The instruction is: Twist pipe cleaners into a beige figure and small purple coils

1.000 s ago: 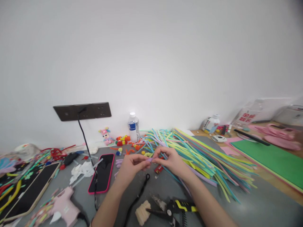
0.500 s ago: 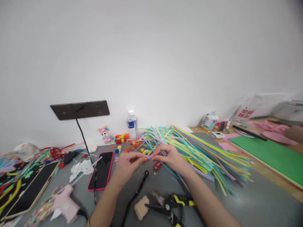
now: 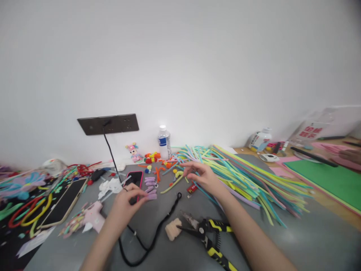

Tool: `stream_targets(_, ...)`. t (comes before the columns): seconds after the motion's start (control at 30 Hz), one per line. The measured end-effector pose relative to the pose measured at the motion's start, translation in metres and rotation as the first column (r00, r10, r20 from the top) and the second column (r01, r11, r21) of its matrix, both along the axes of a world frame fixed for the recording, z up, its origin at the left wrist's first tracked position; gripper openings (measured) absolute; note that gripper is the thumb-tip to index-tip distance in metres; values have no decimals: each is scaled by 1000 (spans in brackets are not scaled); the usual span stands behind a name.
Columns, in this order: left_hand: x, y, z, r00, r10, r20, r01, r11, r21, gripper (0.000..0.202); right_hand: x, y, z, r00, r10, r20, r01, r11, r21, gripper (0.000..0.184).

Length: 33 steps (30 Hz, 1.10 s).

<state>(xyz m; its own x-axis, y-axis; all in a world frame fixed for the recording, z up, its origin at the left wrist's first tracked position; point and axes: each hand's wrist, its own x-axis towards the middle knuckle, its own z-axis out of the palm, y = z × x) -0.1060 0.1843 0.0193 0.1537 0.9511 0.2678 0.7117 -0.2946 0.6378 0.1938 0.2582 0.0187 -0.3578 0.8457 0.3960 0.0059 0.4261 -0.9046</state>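
Note:
My left hand (image 3: 126,199) has thumb and index finger pinched together at a short lilac pipe cleaner piece (image 3: 152,197). Several similar lilac pieces (image 3: 150,183) lie in a stack just beyond the fingertips, beside a pink-cased phone (image 3: 135,176) partly covered by that hand. My right hand (image 3: 204,177) is raised with fingers apart and nothing visible in it. Behind and right of it spreads a bundle of colourful pipe cleaners (image 3: 242,180). Below, between the forearms, are black-and-yellow pliers (image 3: 203,229), a beige block-like bundle (image 3: 172,229) and a black cord (image 3: 153,241).
A pink glue gun (image 3: 94,215) and a larger phone (image 3: 63,203) lie to the left. A water bottle (image 3: 164,143) stands against the wall below-right of the socket strip (image 3: 108,124). Green sheets (image 3: 324,180) lie right, near another person's hand (image 3: 351,155).
My hands have come apart. The left moved leftward and down to the lilac pieces; the right opened and let go of the lilac piece. The view shifted slightly left.

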Motion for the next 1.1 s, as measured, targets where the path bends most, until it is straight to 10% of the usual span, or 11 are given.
stream_targets(0.2, 10, -23, -31, 936, 193, -293, -191, 981, 38, 12, 1, 4, -8, 999, -48, 26, 48, 999, -1, 30)
stream_targets(0.63, 31, -16, -27, 897, 169, -409, -135, 985, 110, 10, 3, 6, -13, 999, -55, -3, 55, 999, 0, 49)
stream_targets(0.9, 28, -17, -26, 912, 213, -352, -154, 970, 189, 11, 14, 8, 8, 909, -359, -214, 373, 928, 27, 52)
stream_targets(1.03, 24, -25, -22, 925, 239, -297, -170, 956, 240, 12, 44, -5, 31, 860, -436, 266, 429, 899, 86, 42)
stream_targets(1.1, 22, -28, -20, 935, 233, -267, -166, 954, 249, 11, 61, -12, 31, 679, -407, 611, 421, 898, 129, 31)
